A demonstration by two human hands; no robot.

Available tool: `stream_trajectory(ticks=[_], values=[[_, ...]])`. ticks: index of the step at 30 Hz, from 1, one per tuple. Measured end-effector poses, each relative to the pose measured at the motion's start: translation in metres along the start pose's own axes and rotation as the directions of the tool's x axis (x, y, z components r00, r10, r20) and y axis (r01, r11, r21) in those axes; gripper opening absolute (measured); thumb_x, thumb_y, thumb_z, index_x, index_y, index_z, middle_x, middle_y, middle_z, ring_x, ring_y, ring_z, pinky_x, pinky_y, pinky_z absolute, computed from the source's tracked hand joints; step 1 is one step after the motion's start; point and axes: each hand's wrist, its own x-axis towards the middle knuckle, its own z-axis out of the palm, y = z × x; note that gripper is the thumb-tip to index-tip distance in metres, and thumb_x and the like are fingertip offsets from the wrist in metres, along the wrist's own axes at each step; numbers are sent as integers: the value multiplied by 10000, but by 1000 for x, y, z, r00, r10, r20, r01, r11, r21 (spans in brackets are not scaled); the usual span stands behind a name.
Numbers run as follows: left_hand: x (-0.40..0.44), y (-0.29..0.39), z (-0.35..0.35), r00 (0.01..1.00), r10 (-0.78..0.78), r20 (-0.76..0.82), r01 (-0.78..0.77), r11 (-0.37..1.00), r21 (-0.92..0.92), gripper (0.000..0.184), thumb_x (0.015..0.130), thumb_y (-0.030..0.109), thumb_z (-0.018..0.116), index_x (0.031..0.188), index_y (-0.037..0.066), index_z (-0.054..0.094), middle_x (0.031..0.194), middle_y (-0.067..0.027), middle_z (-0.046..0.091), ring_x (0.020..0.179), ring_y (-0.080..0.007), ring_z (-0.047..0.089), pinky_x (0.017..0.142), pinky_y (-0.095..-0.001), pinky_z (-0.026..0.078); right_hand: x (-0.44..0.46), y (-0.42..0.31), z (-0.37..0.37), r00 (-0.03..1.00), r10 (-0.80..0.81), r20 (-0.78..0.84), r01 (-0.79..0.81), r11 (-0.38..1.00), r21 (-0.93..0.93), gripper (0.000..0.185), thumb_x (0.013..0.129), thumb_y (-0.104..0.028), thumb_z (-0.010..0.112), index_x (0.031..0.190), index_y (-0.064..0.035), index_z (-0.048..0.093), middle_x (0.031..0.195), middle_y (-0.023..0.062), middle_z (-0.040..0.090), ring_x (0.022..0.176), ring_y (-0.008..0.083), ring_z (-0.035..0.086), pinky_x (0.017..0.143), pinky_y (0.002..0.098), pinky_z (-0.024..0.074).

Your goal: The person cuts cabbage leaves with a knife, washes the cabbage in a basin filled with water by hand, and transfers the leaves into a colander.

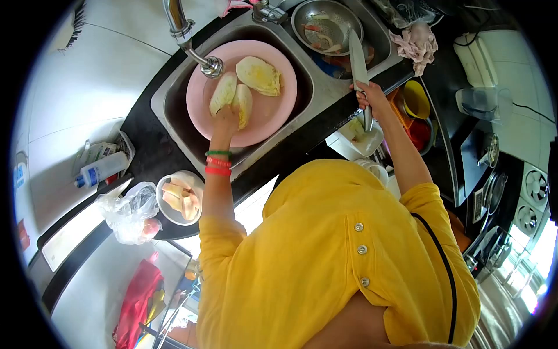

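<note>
A pink basin (272,119) sits in the left sink bowl and holds pieces of pale cabbage. One larger piece (258,75) lies at the upper right inside it. My left hand (227,118) reaches into the basin, its fingers down at two narrower pieces, the left one (223,95) and the right one (244,106); the fingertips are partly hidden. In my right hand (371,98) is the handle of a large knife (358,61), its blade pointing away from me, beside a metal strainer bowl (327,28) with scraps in it.
The faucet (212,67) overhangs the basin's upper left. A white bowl of cut pieces (180,198) and a plastic bag (132,210) stand left of my arm. Right of the sink are a crumpled cloth (416,46) and a yellow bowl (416,100).
</note>
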Motion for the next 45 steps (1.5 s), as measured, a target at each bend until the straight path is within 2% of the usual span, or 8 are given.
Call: stream_trajectory(ticks=[2,7,14,16,20,21,25,45], values=[[8,-5,24,982,-148,121,154,987,-36,397,902,291,502,1105,-49,533,887,-279,613,867,-411,594,761,-457,451,-2,1,-1,1000,0,2,0,1000,0,257,915,-244,494,935,4,561,554,-38,369,419,61,320,411,238,309],[19,-8,75,951,-95,-293,-5,947,-321,462,817,330,630,1058,-58,559,940,-211,624,934,-368,583,857,-439,423,-3,-4,-1,1000,-26,13,26,1000,11,251,915,-236,495,937,6,554,552,-35,381,410,60,314,406,240,308],[24,-10,60,954,-290,-70,250,905,-344,467,763,155,701,1149,-13,501,1018,-127,612,858,-284,610,733,-390,498,1,0,-7,999,-19,50,17,999,47,249,908,-239,504,936,4,554,543,-26,382,401,71,333,396,249,316],[3,40,3,913,-307,267,360,304,-882,414,794,163,679,1149,21,522,1017,-93,618,867,-244,624,694,-385,524,0,0,-4,998,-32,49,30,999,31,251,903,-237,509,927,8,554,537,-15,382,399,86,369,396,264,337],[2,47,-32,845,-198,496,446,-248,-860,409,842,149,636,1208,56,476,1088,-88,580,929,-240,609,789,-403,529,-12,5,24,804,-595,-8,443,607,-660,202,864,-179,519,851,22,530,569,80,505,485,210,563,445,346,431],[5,49,-33,845,-199,496,448,-242,-861,409,842,149,636,1208,56,476,1088,-88,580,929,-240,609,789,-403,529,-15,7,31,557,-819,140,559,245,-792,175,849,-152,512,824,21,519,597,115,549,535,256,613,473,371,462],[14,84,-40,898,-22,440,428,-190,-884,446,860,94,577,1268,39,407,1125,-117,561,993,-304,592,832,-475,516,-53,-19,71,688,-610,394,428,-99,-898,81,776,-53,506,849,-20,493,697,138,599,609,298,629,526,382,498],[30,213,-25,905,60,422,425,-61,-903,382,842,19,518,1209,18,414,997,-165,604,874,-309,634,699,-422,558,-85,-37,82,621,-712,327,301,-168,-939,157,753,-80,558,881,-30,483,698,83,578,561,199,623,470,272,481]])
